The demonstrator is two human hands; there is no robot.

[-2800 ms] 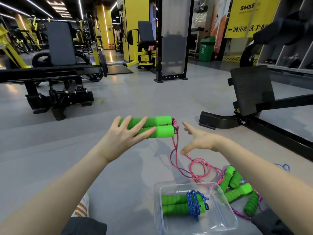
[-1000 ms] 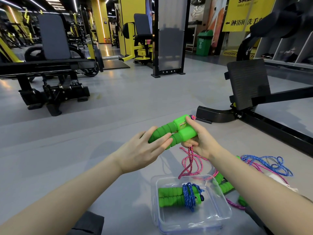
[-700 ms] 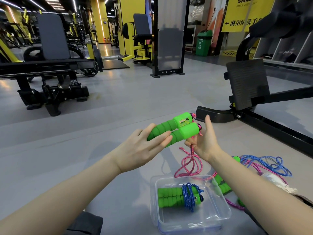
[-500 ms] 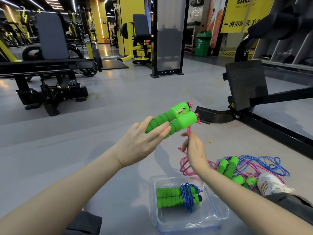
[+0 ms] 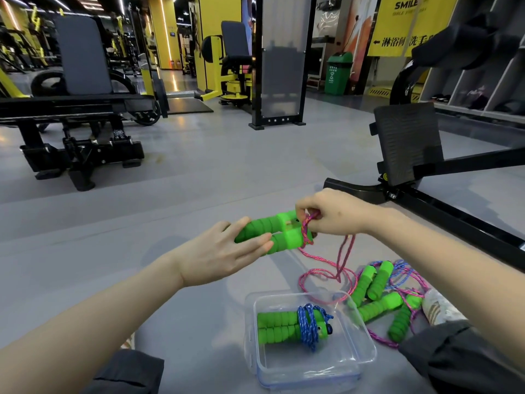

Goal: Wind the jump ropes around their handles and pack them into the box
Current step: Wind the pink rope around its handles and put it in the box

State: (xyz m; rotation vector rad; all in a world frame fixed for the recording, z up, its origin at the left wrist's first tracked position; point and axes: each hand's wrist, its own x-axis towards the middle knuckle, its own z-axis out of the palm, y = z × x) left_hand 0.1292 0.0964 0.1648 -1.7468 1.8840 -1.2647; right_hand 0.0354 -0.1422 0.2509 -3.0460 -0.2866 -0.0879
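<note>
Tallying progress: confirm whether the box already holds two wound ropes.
No, the box holds only one pair of green handles, wrapped in blue rope.

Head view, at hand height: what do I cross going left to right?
left hand → green handles it grips → right hand, pinching the pink rope → black footplate

Bright ceiling strip lights glare off the grey floor (wide-angle edges bend), shadows soft.
</note>
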